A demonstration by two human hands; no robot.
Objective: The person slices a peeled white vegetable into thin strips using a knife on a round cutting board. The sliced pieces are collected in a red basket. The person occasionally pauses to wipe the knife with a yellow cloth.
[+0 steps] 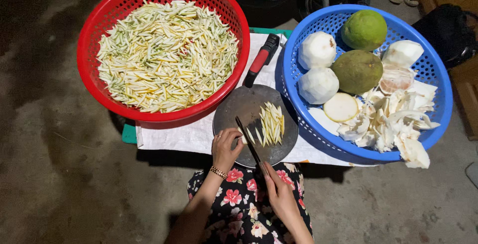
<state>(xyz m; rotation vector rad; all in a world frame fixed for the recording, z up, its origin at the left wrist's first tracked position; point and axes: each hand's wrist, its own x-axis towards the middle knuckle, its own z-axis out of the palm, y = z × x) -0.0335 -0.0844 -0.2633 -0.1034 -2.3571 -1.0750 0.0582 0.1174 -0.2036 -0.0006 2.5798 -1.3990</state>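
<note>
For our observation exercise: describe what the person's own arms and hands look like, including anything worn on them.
Both forearms are bare, with no sleeves or gloves in view. The left hand has a thin gold-coloured bracelet at the wrist. The right hand wears nothing visible.

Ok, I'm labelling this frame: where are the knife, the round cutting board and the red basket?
knife [247,140], head view, mid blade.
round cutting board [239,105], head view, bare upper surface.
red basket [94,25], head view, left rim.
</note>
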